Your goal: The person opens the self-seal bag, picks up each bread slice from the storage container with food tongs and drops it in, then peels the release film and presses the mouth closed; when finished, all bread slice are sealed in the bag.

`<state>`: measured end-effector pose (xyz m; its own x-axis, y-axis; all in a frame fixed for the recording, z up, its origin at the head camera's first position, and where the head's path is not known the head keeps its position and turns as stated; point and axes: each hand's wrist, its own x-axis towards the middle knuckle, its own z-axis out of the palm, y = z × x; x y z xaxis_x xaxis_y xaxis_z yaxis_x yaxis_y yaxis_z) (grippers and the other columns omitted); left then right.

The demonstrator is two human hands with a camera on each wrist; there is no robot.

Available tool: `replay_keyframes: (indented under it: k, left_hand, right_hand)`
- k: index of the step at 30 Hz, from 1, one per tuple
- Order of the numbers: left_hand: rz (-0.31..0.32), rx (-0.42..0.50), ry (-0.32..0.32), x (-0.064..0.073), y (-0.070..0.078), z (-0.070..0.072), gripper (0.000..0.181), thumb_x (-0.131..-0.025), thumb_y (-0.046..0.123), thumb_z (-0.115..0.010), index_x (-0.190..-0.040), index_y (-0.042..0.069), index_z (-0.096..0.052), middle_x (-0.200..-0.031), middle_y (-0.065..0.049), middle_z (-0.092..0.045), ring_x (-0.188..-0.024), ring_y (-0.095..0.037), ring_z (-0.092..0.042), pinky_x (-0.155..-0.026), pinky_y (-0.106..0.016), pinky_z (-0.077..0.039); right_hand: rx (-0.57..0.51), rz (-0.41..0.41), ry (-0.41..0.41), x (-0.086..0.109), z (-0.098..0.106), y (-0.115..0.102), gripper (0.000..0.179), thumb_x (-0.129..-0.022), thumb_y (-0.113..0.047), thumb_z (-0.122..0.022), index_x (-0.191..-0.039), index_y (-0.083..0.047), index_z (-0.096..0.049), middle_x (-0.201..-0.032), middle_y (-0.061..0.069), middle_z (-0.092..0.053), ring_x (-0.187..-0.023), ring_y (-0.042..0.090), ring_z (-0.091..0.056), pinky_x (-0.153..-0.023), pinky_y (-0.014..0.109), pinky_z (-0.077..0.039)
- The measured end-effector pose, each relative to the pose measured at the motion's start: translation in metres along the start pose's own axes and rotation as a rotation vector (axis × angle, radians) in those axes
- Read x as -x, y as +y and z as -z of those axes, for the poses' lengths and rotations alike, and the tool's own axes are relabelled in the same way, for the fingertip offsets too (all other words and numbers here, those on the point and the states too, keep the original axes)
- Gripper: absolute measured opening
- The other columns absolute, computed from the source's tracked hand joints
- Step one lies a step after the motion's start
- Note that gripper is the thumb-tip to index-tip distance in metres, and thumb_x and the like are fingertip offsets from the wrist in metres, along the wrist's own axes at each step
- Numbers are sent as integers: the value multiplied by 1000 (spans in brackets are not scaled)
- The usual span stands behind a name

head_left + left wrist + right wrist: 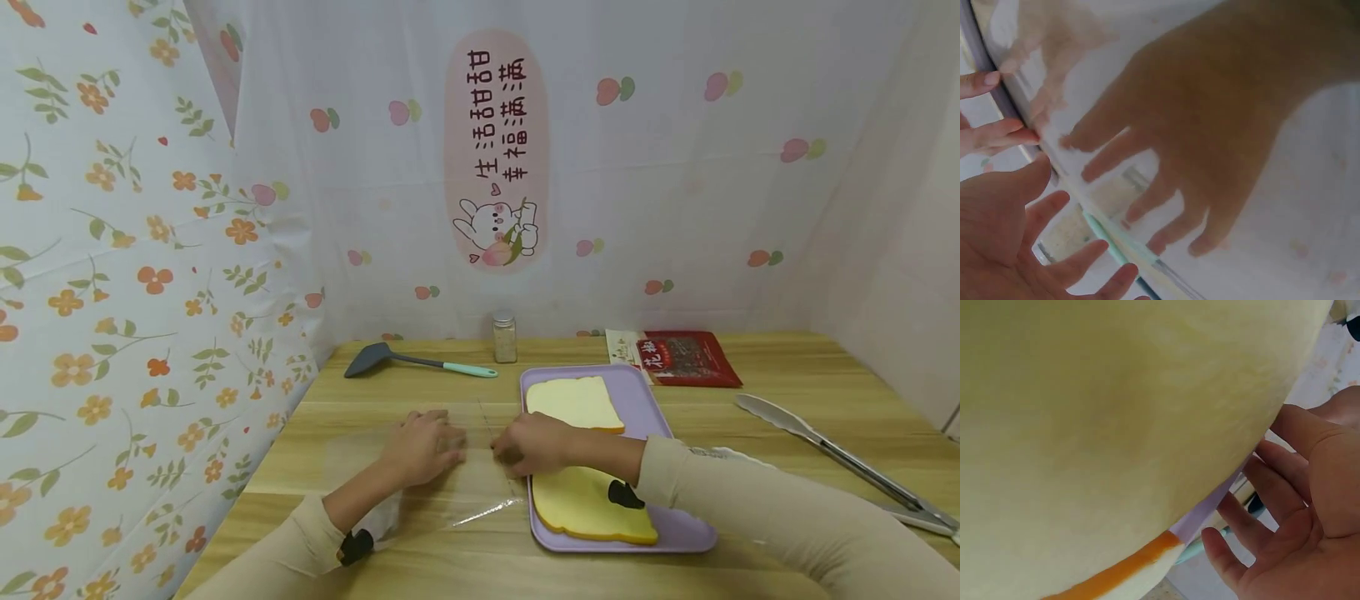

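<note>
A clear, shiny flat sheet [472, 487] lies on the wooden table and mirrors the hands in the left wrist view. On its middle rests my left hand [423, 448], fingers loosely spread; its thumb [1036, 178] is right at the sheet's edge in the left wrist view. My right hand [534, 443] reaches over the lilac tray [637, 408], fingertips at the sheet's right edge, fingers slightly bent and apart. Two bread slices lie on that tray, a pale one [573, 400] at the back and a yellower one [592, 504] in front, partly under my right arm.
Behind the sheet lies a spatula [420, 361] with a mint handle, beside a small seasoning jar [505, 337]. A red spice packet [686, 358] is at the tray's back right. Metal tongs [847, 458] lie on the right. A patterned curtain [360, 167] closes off the back.
</note>
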<state>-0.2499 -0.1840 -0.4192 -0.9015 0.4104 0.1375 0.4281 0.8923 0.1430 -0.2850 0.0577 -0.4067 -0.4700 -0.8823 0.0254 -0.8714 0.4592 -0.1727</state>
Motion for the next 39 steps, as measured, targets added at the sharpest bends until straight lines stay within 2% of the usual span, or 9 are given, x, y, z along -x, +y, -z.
replay_keyframes:
  k: [5, 8, 12, 16, 21, 25, 28, 33, 39]
  left_hand:
    - [-5, -27, 19, -1, -3, -5, 33, -91, 43, -71, -116, 23, -76, -132, -16, -62, -111, -46, -59, -82, -63, -50]
    - [-13, -14, 25, -1, -5, -8, 30, -90, 41, -72, -113, 23, -77, -129, -16, -64, -108, -44, -61, -79, -59, -51]
    - [-1, 13, 25, -1, -6, -10, 25, -90, 38, -72, -110, 24, -79, -129, -14, -65, -108, -43, -61, -78, -58, -51]
    - [14, 33, 30, 0, -5, -10, 19, -90, 36, -72, -104, 26, -80, -129, -11, -65, -110, -43, -61, -79, -57, -51]
    - [19, 47, 61, -1, -4, -11, 10, -88, 32, -76, -95, 27, -82, -128, -9, -66, -108, -41, -62, -70, -49, -52]
    - [10, 48, 75, -1, -4, -11, 10, -86, 33, -77, -94, 27, -82, -128, -8, -67, -110, -40, -63, -65, -43, -53]
    - [1, 53, 61, -1, -4, -11, 18, -86, 39, -77, -99, 27, -81, -130, -9, -65, -112, -41, -62, -67, -45, -54]
    - [9, 85, 27, -1, -2, -11, 22, -87, 42, -75, -103, 28, -80, -134, -8, -63, -117, -44, -57, -77, -61, -50]
    - [10, 135, 38, -1, 3, -12, 15, -86, 35, -78, -97, 25, -82, -135, -7, -62, -119, -46, -55, -79, -64, -45]
  right_hand:
    - [25, -18, -6, -1, 0, -4, 26, -82, -20, -78, -107, -13, -76, -117, -2, -72, -103, 15, -67, -79, 32, -55]
    - [27, -19, -11, -1, 0, -5, 20, -82, -22, -79, -100, -14, -76, -102, -6, -73, -86, 9, -64, -68, 28, -53]
    - [27, -22, -16, -2, -1, -6, 15, -82, -24, -80, -92, -15, -74, -85, -10, -67, -67, 5, -46, -59, 24, -43]
    - [25, -29, -28, -1, 0, -6, 14, -82, -25, -81, -90, -15, -74, -98, -10, -72, -67, 4, -45, -58, 25, -42]
    - [23, -37, -40, -1, 1, -7, 16, -82, -22, -80, -96, -16, -75, -109, -7, -72, -69, 4, -48, -60, 24, -44]
    - [13, -13, -34, -1, 1, -6, 10, -81, -18, -80, -87, -16, -71, -85, -9, -68, -61, 3, -44, -56, 22, -40]
    - [10, -6, -28, -3, 1, -6, 13, -80, -17, -81, -89, -16, -72, -79, -9, -63, -63, 3, -48, -59, 22, -43]
    - [23, 19, -55, -4, 1, -5, 25, -80, -16, -81, -105, -15, -75, -116, -2, -70, -92, 11, -64, -80, 26, -52]
    - [53, 41, -116, -2, 3, -5, 34, -85, -19, -77, -119, -15, -73, -133, 2, -63, -93, 9, -61, -85, 26, -51]
